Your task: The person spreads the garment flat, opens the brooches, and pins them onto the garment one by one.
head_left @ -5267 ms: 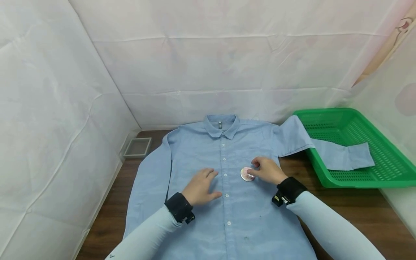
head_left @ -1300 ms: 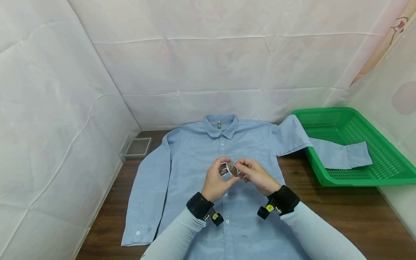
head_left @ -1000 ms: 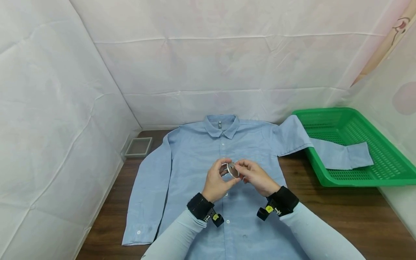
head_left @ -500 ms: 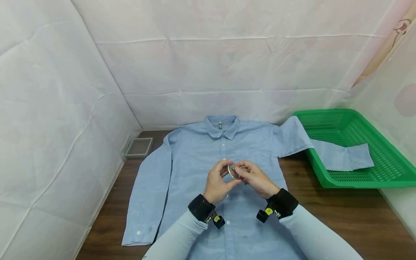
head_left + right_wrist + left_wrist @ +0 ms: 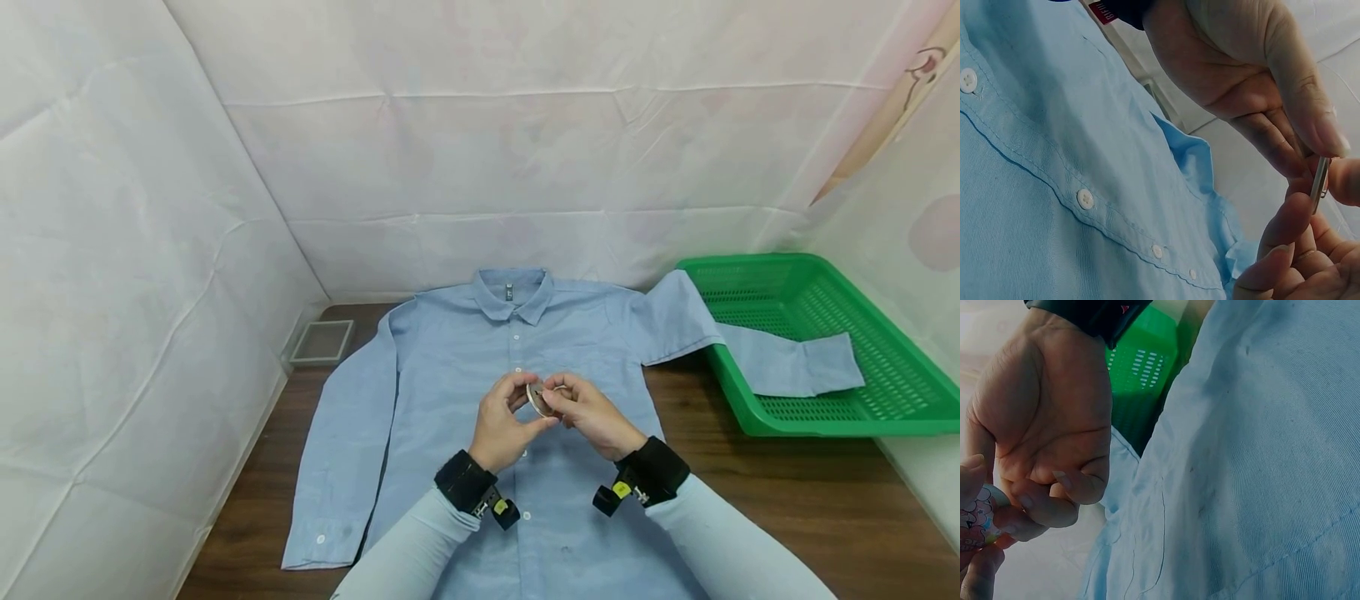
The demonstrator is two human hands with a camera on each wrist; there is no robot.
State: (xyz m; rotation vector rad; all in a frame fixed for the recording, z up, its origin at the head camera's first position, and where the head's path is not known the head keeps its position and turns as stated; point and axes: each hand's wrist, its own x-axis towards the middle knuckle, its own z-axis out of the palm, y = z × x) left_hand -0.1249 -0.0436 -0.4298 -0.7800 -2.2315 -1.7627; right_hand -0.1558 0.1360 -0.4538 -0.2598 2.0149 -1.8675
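Note:
A round pin badge (image 5: 537, 400) is held up over the shirt front, its grey metal back turned towards the head camera. Its printed pink face (image 5: 977, 519) shows in the left wrist view; the right wrist view catches the badge edge-on (image 5: 1319, 185). My left hand (image 5: 498, 427) grips the rim between thumb and fingers. With thumb and fingertips my right hand (image 5: 596, 419) pinches at the badge's back, covering part of it. Below both hands a light blue button-up shirt (image 5: 450, 350) lies spread flat, collar away from me.
At the right stands a green plastic basket (image 5: 907, 354), with one shirt sleeve (image 5: 795, 362) draped over its rim and into it. A small pale tray (image 5: 322, 342) sits at the back left of the brown wooden table (image 5: 247, 508). White sheeting (image 5: 465, 150) encloses the sides and back.
Earlier the badge lay face up on the shirt under my right fingers, my left hand apart. Now both hands hold it raised, back showing. Over the last second the hands barely move.

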